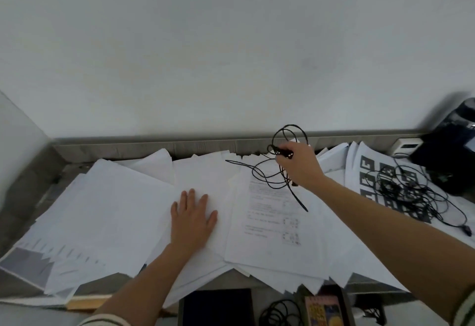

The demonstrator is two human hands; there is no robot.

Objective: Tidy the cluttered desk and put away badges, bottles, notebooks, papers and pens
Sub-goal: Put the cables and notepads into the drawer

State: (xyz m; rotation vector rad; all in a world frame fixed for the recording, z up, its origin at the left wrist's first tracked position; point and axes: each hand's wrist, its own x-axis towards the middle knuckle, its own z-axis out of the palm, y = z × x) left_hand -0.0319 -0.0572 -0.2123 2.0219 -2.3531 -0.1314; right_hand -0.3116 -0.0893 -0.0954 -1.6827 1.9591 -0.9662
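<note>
Bare left grip (pixel 191 219) and bare right grip (pixel 299 163), each followed by a long bare forearm. Well behind the left grip, left sleeve (pixel 108 322): pale cuff with thin dark stripes. Well behind the right grip, right sleeve (pixel 465 307): same pale cloth, dark greenish stripes running across, blurred at the picture's edge.

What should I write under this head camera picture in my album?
Tidying: left hand presses flat on scattered papers while right hand holds a tangled black cable over them.

Matt white papers (pixel 123 197), grey-grained desk (pixel 23 192)
</note>
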